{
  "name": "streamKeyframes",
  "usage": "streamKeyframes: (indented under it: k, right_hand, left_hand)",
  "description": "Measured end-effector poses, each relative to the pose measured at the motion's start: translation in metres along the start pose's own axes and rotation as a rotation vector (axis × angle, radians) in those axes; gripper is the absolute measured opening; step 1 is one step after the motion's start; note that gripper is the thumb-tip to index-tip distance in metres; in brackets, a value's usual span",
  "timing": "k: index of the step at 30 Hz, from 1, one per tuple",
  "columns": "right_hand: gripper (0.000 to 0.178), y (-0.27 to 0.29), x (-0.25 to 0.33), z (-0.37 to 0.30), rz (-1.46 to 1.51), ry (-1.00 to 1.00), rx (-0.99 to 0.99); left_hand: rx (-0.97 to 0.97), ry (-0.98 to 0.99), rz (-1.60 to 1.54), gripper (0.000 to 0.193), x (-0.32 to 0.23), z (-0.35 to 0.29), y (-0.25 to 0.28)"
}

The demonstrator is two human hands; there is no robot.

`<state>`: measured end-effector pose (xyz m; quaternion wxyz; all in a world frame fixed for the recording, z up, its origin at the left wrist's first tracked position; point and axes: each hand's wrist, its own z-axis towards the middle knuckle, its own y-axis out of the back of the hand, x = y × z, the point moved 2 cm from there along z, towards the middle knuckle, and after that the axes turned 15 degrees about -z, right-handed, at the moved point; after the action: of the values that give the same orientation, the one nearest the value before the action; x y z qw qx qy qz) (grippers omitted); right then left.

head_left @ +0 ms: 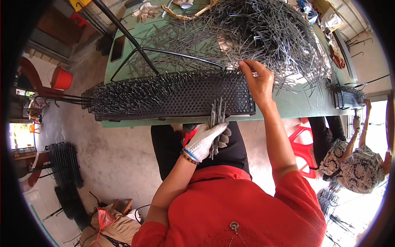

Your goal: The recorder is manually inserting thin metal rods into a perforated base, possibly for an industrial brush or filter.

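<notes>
A: Where do we have the rods?
B: A bundle of thin metal rods [217, 111] sits upright in our gloved left hand [205, 139], clamped about its lower part, just below the near edge of the black perforated rack [187, 103]. The rack lies along the table [306, 105]; a loose pile [275, 35] is beyond.
A: And the bare right hand [261, 82]?
B: Apart from the left, at the rack's far right corner. We can't tell whether its fingertips pinch a rod.
A: Judging the step as filling holes, how do we do it well?
B: We'd hold the bundle near the rack, tips even, seat rods singly, and work where holes show, clear of the crowded left side.
</notes>
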<state>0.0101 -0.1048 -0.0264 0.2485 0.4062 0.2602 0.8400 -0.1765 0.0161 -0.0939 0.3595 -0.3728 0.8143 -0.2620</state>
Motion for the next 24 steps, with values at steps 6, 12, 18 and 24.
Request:
streamKeyframes:
  k: [6,12,18,24]
  right_hand:
    - [0.013,-0.012,0.002,-0.002,-0.051,0.068,0.018]
    - [0.015,-0.029,0.005,-0.009,-0.197,0.324,0.029]
    - [0.015,-0.025,0.012,-0.013,-0.308,0.398,-0.017]
    - [0.016,-0.003,0.026,-0.029,0.242,0.0,0.383]
  left_hand:
    - [0.026,-0.014,0.014,0.023,0.001,-0.003,0.001]
    - [0.011,-0.031,0.028,0.021,-0.001,-0.004,0.002]
    - [0.059,-0.026,0.011,0.023,-0.001,-0.008,0.005]
    - [0.09,-0.048,-0.014,0.025,-0.005,-0.013,-0.005]
